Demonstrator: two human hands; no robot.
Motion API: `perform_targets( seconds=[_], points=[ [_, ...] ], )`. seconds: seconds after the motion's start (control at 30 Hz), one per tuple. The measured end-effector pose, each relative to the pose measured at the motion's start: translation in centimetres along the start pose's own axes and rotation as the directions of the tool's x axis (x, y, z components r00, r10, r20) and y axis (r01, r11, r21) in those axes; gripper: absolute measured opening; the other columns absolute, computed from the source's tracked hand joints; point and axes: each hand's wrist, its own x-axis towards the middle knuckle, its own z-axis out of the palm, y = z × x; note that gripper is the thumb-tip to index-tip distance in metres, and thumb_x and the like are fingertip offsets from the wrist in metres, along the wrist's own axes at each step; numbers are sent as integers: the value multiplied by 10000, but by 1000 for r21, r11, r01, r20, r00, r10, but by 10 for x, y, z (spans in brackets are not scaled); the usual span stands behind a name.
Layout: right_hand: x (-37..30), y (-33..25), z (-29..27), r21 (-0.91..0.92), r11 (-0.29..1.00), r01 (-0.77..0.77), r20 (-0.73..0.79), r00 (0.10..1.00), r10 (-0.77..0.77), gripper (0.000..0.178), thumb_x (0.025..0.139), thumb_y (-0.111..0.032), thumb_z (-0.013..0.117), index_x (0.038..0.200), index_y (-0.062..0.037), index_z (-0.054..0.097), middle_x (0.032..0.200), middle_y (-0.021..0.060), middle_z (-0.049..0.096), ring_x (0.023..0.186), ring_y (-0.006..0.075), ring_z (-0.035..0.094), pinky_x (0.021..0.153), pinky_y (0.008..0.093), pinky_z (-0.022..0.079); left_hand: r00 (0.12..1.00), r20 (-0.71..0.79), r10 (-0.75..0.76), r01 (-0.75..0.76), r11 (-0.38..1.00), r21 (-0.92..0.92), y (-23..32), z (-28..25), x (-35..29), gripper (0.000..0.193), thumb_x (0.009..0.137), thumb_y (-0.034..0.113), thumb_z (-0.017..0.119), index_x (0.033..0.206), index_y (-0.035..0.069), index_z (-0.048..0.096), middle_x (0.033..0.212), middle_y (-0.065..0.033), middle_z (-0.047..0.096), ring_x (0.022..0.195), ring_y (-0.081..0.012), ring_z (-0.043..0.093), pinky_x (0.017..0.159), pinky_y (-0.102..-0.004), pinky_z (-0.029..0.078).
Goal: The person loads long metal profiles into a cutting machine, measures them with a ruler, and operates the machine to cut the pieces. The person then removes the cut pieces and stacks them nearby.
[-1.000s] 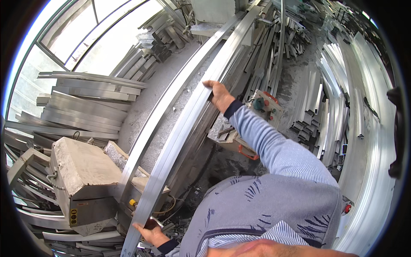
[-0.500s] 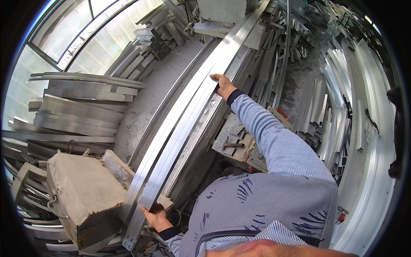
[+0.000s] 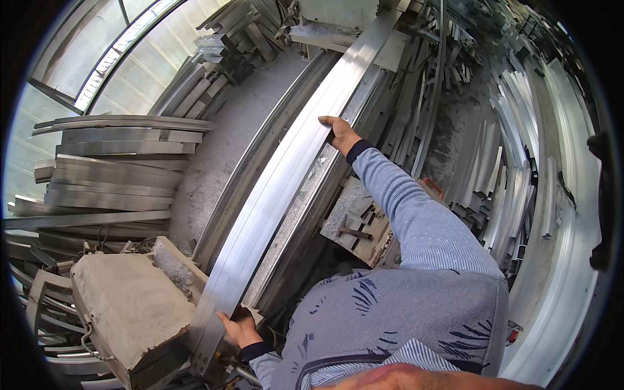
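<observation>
Two long silvery aluminium profiles [image 3: 283, 162] lie side by side with their long edges together, running from the lower left up to the far machine. My right hand [image 3: 341, 136] grips their right edge about midway, thumb on top and fingers mostly hidden underneath. Lower down, near the close end, my left hand [image 3: 242, 327] holds the same edge, its thumb on the upper face and its other fingers in shadow below. Beneath the profiles runs a long metal bed [image 3: 286, 234] strewn with shiny chips.
A beige machine housing [image 3: 130, 292] stands at the lower left, another [image 3: 338, 13] at the far end. Stacked aluminium bars [image 3: 117, 175] fill the left side; more profiles [image 3: 513, 130] lie at right. A hammer [image 3: 355, 231] rests on a small chip-covered table [image 3: 344, 208].
The dark gap between the two profiles has closed, and they now lie flush. Both hands keep their hold on the right edge; the view has shifted slightly.
</observation>
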Motion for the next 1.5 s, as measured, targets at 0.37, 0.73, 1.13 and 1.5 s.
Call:
perform_targets(
  seconds=[0.37,0.73,1.13,1.5],
  points=[
    [4,1,-4,-3,1000,29,58,998,-29,281,973,-183,740,1182,5,725,1146,147,751,1052,320,740,944,491,624,997,77,8,-8,1000,-11,-5,-1,14,423,1101,449,597,1270,70,679,1182,-44,750,1067,-247,694,947,-380,569],
    [8,9,-12,-80,997,19,-32,999,-21,298,1000,-203,717,1208,10,723,1201,145,727,1083,302,729,974,442,626,999,-25,26,-25,1000,11,-10,9,3,462,1119,463,545,1327,70,669,1246,-68,746,1128,-271,693,1000,-412,557],
    [26,9,-17,-73,997,16,-22,1000,-18,278,990,-210,723,1173,-1,738,1202,144,723,1054,289,718,943,431,629,999,-9,37,-37,999,14,-20,9,22,433,1114,447,581,1336,81,650,1224,-57,727,1083,-265,680,941,-405,556],
    [28,8,-21,-99,995,23,-53,998,-29,284,1024,-201,678,1222,-2,719,1242,159,703,1117,309,705,956,444,629,999,-39,-4,8,995,98,-39,-2,40,438,1112,475,563,1367,127,636,1275,-35,712,1135,-251,670,972,-414,529]
  ],
)
